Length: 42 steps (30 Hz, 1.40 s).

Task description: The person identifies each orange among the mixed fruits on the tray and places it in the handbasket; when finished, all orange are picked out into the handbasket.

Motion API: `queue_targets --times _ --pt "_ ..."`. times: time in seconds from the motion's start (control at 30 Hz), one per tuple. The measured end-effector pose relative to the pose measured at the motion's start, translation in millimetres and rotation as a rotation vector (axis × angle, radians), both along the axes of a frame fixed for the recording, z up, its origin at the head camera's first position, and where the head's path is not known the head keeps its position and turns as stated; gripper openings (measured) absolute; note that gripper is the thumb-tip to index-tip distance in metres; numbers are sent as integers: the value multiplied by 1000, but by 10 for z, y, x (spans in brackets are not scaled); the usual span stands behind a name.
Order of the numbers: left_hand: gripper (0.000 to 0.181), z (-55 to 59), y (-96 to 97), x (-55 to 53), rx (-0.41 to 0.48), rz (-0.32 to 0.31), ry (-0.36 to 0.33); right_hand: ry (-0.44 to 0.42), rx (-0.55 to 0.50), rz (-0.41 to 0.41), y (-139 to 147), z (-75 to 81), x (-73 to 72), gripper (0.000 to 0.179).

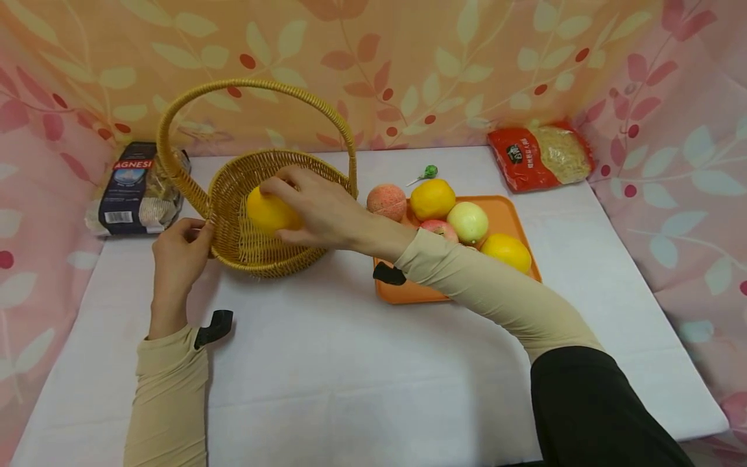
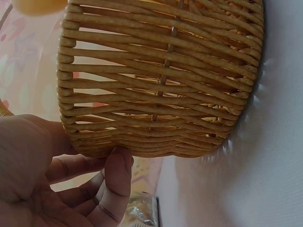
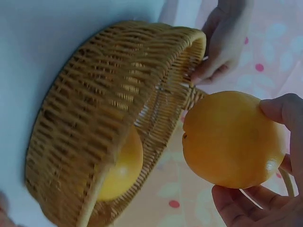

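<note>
Your right hand (image 1: 315,206) grips a yellow fruit (image 3: 232,139) above the opening of the wicker basket (image 1: 277,267), fingers and thumb curved round it; your left hand (image 1: 182,254) pinches the basket's left rim. The right wrist view shows another fruit (image 3: 124,172) inside the basket, hidden from the head view.

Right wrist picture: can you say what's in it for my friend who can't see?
Right fingers hold a round, smooth orange-yellow fruit above a golden-brown woven wicker basket. A rounded yellow fruit lies inside, and left fingers hold the basket's rim.
</note>
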<state>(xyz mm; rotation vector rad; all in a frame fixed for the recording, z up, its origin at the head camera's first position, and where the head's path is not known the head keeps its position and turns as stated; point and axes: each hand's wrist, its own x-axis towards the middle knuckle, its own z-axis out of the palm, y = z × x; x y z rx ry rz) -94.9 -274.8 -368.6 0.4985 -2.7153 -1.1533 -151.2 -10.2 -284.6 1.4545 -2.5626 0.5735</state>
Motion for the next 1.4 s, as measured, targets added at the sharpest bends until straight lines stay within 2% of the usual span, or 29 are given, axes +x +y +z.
queue_targets --times 0.2,0.5,0.73,0.93,1.17,1.4 --pt "40 -22 -25 -12 -11 -12 17 3 67 16 -206 -112 28 69" --pt "40 -28 -20 -12 4 -16 32 -3 157 22 -345 -314 12 64" --pt "39 -14 -16 -11 1 -13 31 -48 208 2 -360 -413 -11 64" --pt "38 -27 -24 -11 -6 -12 32 -12 283 -5 -401 -490 -50 60" --pt "39 -33 -21 -11 -14 -7 35 -6 339 -9 -433 -520 -62 58" --pt "39 -34 -22 -15 -14 -9 31 -49 364 -54 -410 -503 -69 55"
